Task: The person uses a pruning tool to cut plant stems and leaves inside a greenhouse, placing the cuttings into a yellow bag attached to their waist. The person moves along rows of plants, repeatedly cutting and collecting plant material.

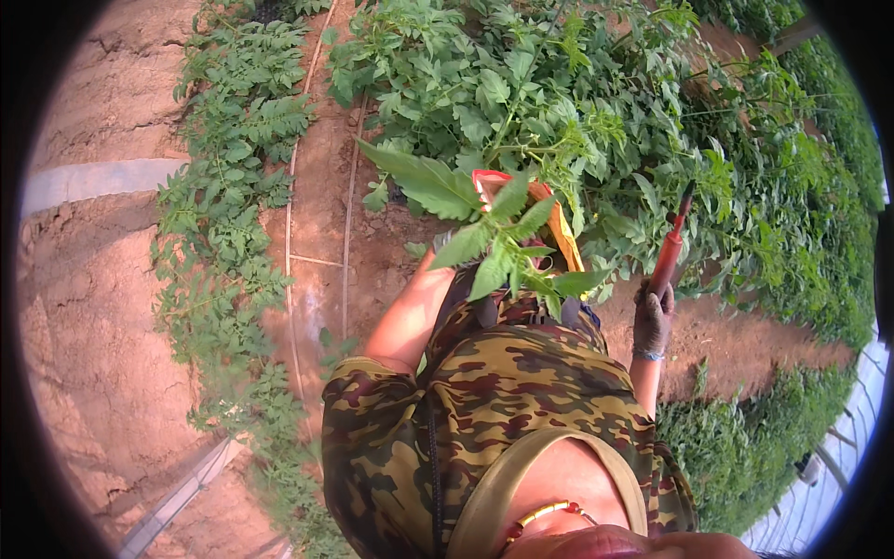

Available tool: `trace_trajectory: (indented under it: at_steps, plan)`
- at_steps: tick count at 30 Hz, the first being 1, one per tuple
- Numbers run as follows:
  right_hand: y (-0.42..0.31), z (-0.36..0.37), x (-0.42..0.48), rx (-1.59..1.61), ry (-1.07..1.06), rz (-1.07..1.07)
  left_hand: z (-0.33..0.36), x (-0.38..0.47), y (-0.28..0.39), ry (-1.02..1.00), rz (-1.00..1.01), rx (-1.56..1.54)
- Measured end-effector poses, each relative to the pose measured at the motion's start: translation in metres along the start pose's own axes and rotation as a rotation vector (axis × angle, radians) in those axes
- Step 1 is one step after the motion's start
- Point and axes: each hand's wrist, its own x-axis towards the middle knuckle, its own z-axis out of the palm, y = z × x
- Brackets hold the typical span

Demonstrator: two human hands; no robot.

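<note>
My left hand [444,242], in a pale glove, is mostly hidden behind the leaves of a tomato shoot [497,244] close to the camera. Whether it grips the stem cannot be told. Just beyond the shoot, in front of my legs, shows a red, white and yellow bag or wrapper [564,234], partly covered by leaves. My right hand [653,318], in a dark, soiled glove, is held out to the right. It is closed around the red handle of a slim tool [668,258], whose dark pointed tip points away from me beside the tomato foliage.
Dense tomato plants [559,91] fill the area ahead and to the right. Another plant row [230,195] runs along the left, with thin pale hoses [290,230] on the soil beside it. Farther left lies cracked bare soil [105,293]. Clear sheeting [824,482] stands at the lower right.
</note>
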Motion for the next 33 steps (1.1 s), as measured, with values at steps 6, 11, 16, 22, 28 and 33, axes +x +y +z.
trace_trajectory:
  at_steps: [6,11,16,22,28,33]
  plan:
    - [-0.015,-0.044,0.015,0.056,-0.055,-0.056,-0.013,0.068,-0.085,-0.408,-0.852,1.709]
    - [-0.022,-0.095,0.007,0.017,-0.091,-0.056,-0.039,0.015,-0.138,0.267,-0.760,1.691]
    - [-0.012,-0.130,0.008,0.010,-0.090,-0.011,0.051,-0.029,-0.142,0.649,-0.519,1.032]
    - [-0.005,-0.120,0.031,0.136,-0.082,0.020,0.065,-0.043,-0.067,1.027,-0.182,0.376]
    - [-0.009,-0.098,0.044,0.123,-0.056,0.039,-0.031,-0.010,0.055,1.062,0.281,0.151]
    - [-0.005,-0.074,0.054,0.136,0.112,0.044,-0.169,0.111,0.106,0.981,0.195,0.007]
